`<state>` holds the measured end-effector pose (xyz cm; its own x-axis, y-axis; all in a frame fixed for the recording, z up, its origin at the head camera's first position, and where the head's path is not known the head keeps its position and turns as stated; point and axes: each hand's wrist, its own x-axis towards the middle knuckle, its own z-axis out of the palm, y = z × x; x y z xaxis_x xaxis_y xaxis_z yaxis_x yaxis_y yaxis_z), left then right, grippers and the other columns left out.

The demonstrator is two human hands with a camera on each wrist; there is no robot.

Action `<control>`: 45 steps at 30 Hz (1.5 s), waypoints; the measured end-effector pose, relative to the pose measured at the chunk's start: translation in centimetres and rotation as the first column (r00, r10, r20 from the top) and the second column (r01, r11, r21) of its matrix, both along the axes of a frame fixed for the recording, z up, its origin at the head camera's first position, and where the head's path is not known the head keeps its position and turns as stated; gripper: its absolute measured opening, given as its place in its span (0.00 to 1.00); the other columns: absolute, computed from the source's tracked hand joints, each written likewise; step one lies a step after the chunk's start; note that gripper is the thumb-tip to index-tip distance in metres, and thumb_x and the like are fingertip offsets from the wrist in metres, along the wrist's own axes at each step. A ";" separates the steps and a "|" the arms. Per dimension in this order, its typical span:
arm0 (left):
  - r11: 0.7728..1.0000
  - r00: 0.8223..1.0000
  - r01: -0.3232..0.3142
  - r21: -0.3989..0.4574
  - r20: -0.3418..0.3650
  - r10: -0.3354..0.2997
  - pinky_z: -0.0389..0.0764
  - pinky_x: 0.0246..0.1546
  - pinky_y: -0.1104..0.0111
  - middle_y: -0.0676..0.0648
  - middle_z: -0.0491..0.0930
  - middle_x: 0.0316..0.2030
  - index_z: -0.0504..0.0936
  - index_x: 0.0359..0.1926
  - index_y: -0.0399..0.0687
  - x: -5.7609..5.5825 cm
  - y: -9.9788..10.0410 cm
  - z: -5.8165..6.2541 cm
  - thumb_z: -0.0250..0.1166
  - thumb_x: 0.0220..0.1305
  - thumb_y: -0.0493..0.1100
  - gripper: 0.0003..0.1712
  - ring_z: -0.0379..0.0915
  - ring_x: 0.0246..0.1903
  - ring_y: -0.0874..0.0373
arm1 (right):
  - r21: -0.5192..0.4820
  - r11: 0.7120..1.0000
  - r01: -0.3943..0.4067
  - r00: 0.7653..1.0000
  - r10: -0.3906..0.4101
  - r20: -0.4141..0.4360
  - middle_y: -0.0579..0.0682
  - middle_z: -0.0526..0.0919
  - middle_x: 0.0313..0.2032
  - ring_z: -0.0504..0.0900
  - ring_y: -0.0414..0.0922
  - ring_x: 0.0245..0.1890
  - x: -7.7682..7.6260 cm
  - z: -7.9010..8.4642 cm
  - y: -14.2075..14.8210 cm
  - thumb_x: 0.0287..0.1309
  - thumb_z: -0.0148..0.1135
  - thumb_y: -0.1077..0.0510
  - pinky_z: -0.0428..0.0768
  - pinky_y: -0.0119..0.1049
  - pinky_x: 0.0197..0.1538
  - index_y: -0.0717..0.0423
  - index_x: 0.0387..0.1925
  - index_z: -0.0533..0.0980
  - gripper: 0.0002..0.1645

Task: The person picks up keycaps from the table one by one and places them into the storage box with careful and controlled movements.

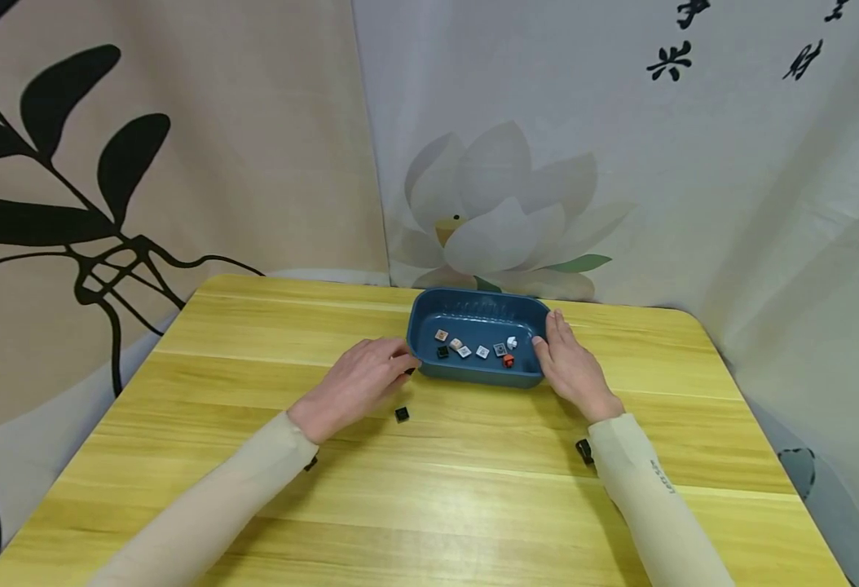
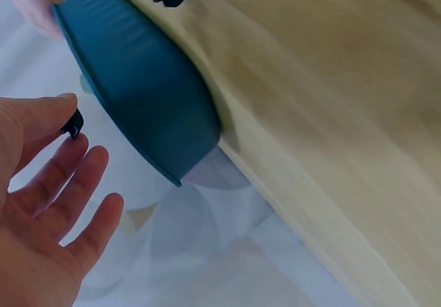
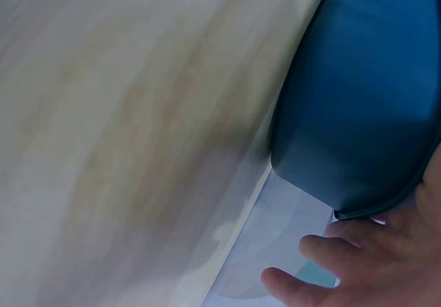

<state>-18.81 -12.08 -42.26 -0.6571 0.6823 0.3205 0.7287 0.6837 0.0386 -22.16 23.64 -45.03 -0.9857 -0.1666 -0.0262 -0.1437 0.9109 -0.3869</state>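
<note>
My left hand [image 1: 359, 381] pinches a small black switch-like piece [image 2: 73, 123] between thumb and index finger, just off the left end of the blue tray [image 1: 466, 377]. Its other fingers spread loosely in the left wrist view. Near that hand, a second black piece [image 1: 402, 414] lies on the table. With the thumb over the rim and the fingers along the outside, my right hand [image 1: 574, 367] holds the tray's right end. Inside the tray are several small square pieces [image 1: 482, 352], mostly white, plus a black one [image 1: 442, 352], a red one [image 1: 508, 360] and a white figure-like piece [image 1: 512, 342].
The tray stands near the back edge of the wooden table [image 1: 488, 497]. Behind it hangs a printed curtain [image 1: 253, 147]. A small black object shows beside each cuff, one next to the right sleeve [image 1: 645, 489].
</note>
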 end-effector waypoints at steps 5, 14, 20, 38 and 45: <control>1.000 1.000 0.012 0.024 -0.021 -0.012 0.82 0.48 0.62 0.49 0.82 0.45 0.90 0.52 0.48 -0.7 1.3 0.5 0.75 0.64 0.38 0.15 0.77 0.42 0.56 | -0.009 1.000 0.003 1.000 -0.003 0.008 0.65 0.37 0.81 0.44 0.64 0.80 0.0 0.0 0.0 0.84 0.31 0.43 0.52 0.58 0.77 0.70 0.80 0.40 0.42; 0.998 0.999 0.023 0.060 -0.032 -0.021 0.81 0.44 0.66 0.49 0.82 0.45 0.90 0.51 0.48 -2.1 3.8 1.0 0.73 0.66 0.39 0.13 0.78 0.41 0.57 | -0.003 1.000 0.001 1.000 -0.001 0.007 0.66 0.37 0.81 0.44 0.64 0.80 0.1 0.0 0.1 0.84 0.30 0.43 0.51 0.58 0.77 0.71 0.80 0.40 0.42; 0.999 1.000 -0.017 0.039 0.013 0.017 0.81 0.43 0.67 0.49 0.82 0.45 0.90 0.53 0.49 -3.0 5.5 1.3 0.72 0.68 0.41 0.13 0.78 0.41 0.56 | -0.002 1.000 0.003 1.000 -0.003 0.004 0.66 0.38 0.81 0.44 0.65 0.80 0.1 0.0 0.2 0.84 0.32 0.44 0.51 0.59 0.77 0.71 0.80 0.40 0.41; 0.996 0.992 -0.048 -0.074 0.115 0.057 0.82 0.42 0.65 0.46 0.83 0.46 0.90 0.53 0.48 -5.6 8.4 1.1 0.72 0.68 0.41 0.13 0.80 0.41 0.53 | -0.002 1.000 0.009 1.000 -0.009 -0.003 0.67 0.39 0.81 0.44 0.64 0.80 -0.1 0.0 0.0 0.84 0.33 0.45 0.52 0.59 0.77 0.70 0.80 0.41 0.41; 0.989 0.978 -0.075 -0.130 0.186 0.099 0.82 0.42 0.66 0.48 0.85 0.46 0.90 0.53 0.49 -6.4 9.1 0.9 0.72 0.68 0.43 0.14 0.79 0.39 0.55 | -0.004 1.000 0.010 1.000 -0.010 -0.005 0.67 0.40 0.81 0.44 0.64 0.80 0.0 0.1 0.0 0.84 0.34 0.46 0.52 0.59 0.77 0.71 0.80 0.41 0.41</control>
<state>-25.21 -2.99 -41.34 -0.7566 0.6460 0.1012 0.6535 0.7522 0.0843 -22.16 23.62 -44.91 -0.9874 -0.1567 -0.0209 -0.1363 0.9107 -0.3900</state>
